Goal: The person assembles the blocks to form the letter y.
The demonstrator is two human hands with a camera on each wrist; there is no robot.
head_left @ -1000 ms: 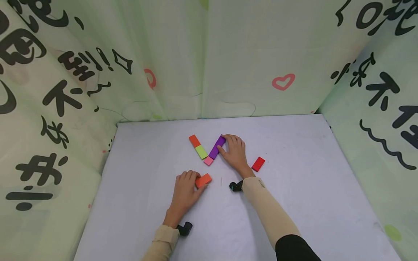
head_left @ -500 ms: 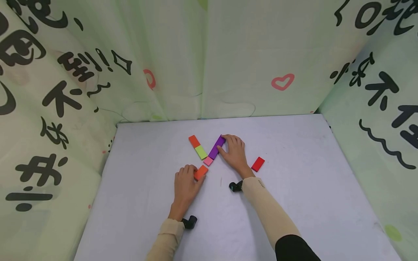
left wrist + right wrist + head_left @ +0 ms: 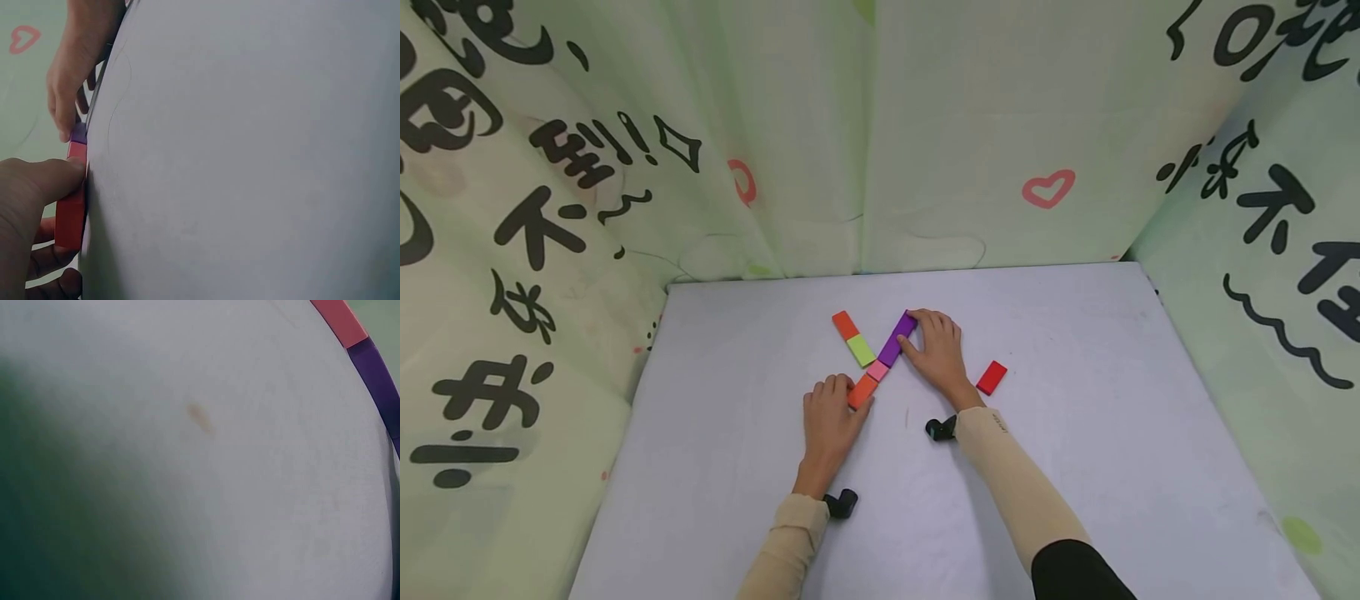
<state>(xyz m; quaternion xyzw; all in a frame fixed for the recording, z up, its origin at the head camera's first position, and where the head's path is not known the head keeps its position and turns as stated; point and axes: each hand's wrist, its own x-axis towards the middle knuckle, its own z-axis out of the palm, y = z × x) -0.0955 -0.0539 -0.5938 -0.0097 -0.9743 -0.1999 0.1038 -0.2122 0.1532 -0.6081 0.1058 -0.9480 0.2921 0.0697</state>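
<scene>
My left hand [image 3: 829,421] pinches an orange block [image 3: 862,391] between thumb and fingers; in the left wrist view the thumb lies across this block [image 3: 70,222]. Its upper end meets a small pink block [image 3: 877,371]. Beyond the pink one, a long purple block [image 3: 897,340] carries on the same slanting line. My right hand [image 3: 940,354] holds the purple block, thumb on its near side and fingertips at its far end. A lime green block [image 3: 861,350] branches up and left from the pink one, with another orange block [image 3: 845,324] at its outer end.
A lone red block [image 3: 992,377] lies just right of the right wrist. The white table [image 3: 1075,467] is bordered by pale green curtains [image 3: 940,150] with black lettering at the back and sides. Both wrists carry small black cameras.
My left hand has slid its orange block up the table and turned it into line, closing the gap to the pink block. The right hand has stayed in place on the purple block.
</scene>
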